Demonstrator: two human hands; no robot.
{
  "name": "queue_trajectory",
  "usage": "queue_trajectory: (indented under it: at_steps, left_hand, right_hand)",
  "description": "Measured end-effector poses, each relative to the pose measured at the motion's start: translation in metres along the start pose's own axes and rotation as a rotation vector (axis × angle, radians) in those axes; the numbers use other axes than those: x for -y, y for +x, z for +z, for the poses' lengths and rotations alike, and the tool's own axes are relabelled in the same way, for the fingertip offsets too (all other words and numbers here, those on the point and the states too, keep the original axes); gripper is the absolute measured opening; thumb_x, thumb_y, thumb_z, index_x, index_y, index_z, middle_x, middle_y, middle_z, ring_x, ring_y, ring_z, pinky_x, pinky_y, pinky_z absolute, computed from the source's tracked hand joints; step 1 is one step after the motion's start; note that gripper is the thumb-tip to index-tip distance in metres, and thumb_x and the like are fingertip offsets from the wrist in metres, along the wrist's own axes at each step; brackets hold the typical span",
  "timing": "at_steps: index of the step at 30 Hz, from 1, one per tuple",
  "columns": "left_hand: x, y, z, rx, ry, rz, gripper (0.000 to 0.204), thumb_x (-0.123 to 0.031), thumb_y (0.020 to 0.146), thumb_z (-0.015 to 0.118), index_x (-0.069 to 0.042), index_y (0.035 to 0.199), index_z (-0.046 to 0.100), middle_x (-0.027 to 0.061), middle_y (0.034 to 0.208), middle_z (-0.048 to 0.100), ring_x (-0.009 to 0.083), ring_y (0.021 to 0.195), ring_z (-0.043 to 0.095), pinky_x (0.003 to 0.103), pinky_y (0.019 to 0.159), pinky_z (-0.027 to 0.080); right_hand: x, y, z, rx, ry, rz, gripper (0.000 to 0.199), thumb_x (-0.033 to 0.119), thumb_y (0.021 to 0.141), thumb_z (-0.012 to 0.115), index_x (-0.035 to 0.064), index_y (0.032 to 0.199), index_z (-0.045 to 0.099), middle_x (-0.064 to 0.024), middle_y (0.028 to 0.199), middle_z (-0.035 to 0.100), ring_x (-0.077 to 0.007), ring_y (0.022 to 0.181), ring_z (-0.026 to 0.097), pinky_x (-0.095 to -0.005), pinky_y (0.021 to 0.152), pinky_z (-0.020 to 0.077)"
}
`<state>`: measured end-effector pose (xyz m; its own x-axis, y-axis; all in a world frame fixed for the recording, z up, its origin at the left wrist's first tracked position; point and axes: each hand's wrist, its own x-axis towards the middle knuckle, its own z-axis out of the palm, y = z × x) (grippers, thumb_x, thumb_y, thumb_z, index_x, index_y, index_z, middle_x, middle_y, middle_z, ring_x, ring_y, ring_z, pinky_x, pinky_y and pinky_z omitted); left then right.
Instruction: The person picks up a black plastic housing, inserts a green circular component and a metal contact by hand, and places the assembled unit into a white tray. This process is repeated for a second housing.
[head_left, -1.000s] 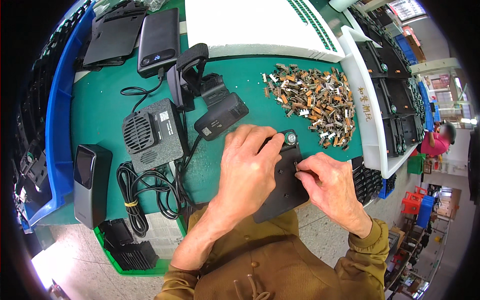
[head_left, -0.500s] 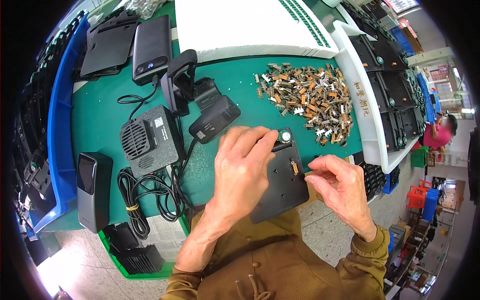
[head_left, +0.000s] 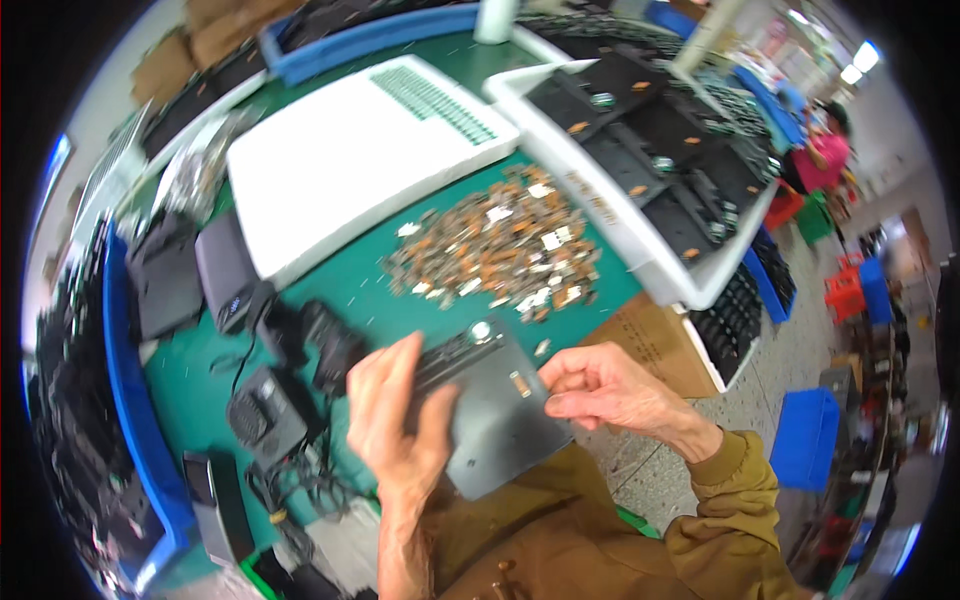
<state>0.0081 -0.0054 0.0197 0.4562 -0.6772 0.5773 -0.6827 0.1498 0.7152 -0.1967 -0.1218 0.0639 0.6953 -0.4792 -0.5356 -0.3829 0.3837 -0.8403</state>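
Observation:
A flat black plastic panel (head_left: 500,420) is tilted above my lap at the table's near edge. It carries a round silver-and-green part (head_left: 481,332) at its far corner and a small orange-brown slide switch (head_left: 520,384) near its right side. My right hand (head_left: 605,392) has its thumb and fingers closed at the panel's right edge. My left hand (head_left: 395,410) is beside the panel's left side, thumb and fingers apart, smeared by motion. Beyond the panel lies a heap of small metal and orange-brown switches (head_left: 500,240) on the green table (head_left: 370,320).
A white foam board (head_left: 330,170) lies behind the heap. On the right, a white tray (head_left: 640,245) holds black panels, above a cardboard box (head_left: 655,345). Black devices and cables (head_left: 270,410) lie left, by a blue bin (head_left: 130,400). A person in pink (head_left: 822,160) is far right.
The view has swung to the right and tilted up. My left hand has spread and come away from the panel's far corner. My right hand has closed in on the panel's right edge.

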Motion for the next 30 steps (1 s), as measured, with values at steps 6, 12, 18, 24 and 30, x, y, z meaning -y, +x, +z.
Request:
queue_trajectory:
  at_steps: [6,12,18,24,30]
  left_hand:
    - [0.012,-0.015,-0.002,-0.03,-0.12,-0.087,0.05,-0.027,0.089,0.072,0.008,0.123,0.062,0.0183,0.113,0.068,0.0302,0.106,0.06,0.04,0.097,0.045]
    - [0.007,-0.016,-0.002,0.029,-0.131,-0.146,0.055,-0.034,0.089,0.072,0.009,0.122,0.062,0.0202,0.111,0.067,0.0305,0.105,0.06,0.04,0.097,0.045]
    - [0.009,-0.014,-0.003,0.109,-0.083,-0.144,0.053,-0.032,0.091,0.072,0.005,0.127,0.061,0.015,0.115,0.065,0.0235,0.105,0.059,0.036,0.094,0.045]
    - [0.011,-0.015,-0.002,0.105,-0.103,-0.185,0.054,-0.034,0.09,0.073,0.005,0.126,0.062,0.0154,0.111,0.066,0.0245,0.106,0.061,0.036,0.094,0.046]
    - [0.012,-0.015,-0.001,0.124,-0.083,-0.2,0.055,-0.035,0.089,0.074,0.004,0.125,0.063,0.0158,0.11,0.066,0.0248,0.105,0.062,0.036,0.095,0.047]
  right_hand:
    - [0.018,-0.047,-0.049,-0.253,0.254,-0.157,0.023,0.004,0.086,0.073,-0.0028,0.106,0.064,0.0001,0.072,0.062,-0.0046,0.053,0.049,-0.0177,0.047,0.0361]
    - [0.024,-0.094,-0.162,-0.691,0.154,-0.385,0.006,0.006,0.086,0.07,0.0058,0.09,0.065,0.004,0.071,0.059,-0.0037,0.052,0.052,-0.0186,0.045,0.0383]
    - [0.015,-0.096,-0.281,-1.129,0.143,-0.416,0.005,0.007,0.089,0.069,0.0055,0.088,0.064,0.002,0.066,0.059,-0.0066,0.05,0.057,-0.0184,0.043,0.0438]
    - [0.012,-0.067,-0.334,-1.275,0.185,-0.441,0.012,0.004,0.089,0.068,0.0053,0.081,0.06,0.0006,0.064,0.056,-0.0087,0.05,0.057,-0.0197,0.04,0.0434]
    - [0.018,-0.043,-0.337,-1.288,0.197,-0.423,0.01,0.001,0.089,0.066,0.0036,0.082,0.06,-0.0007,0.066,0.056,-0.0096,0.051,0.057,-0.0203,0.04,0.045]
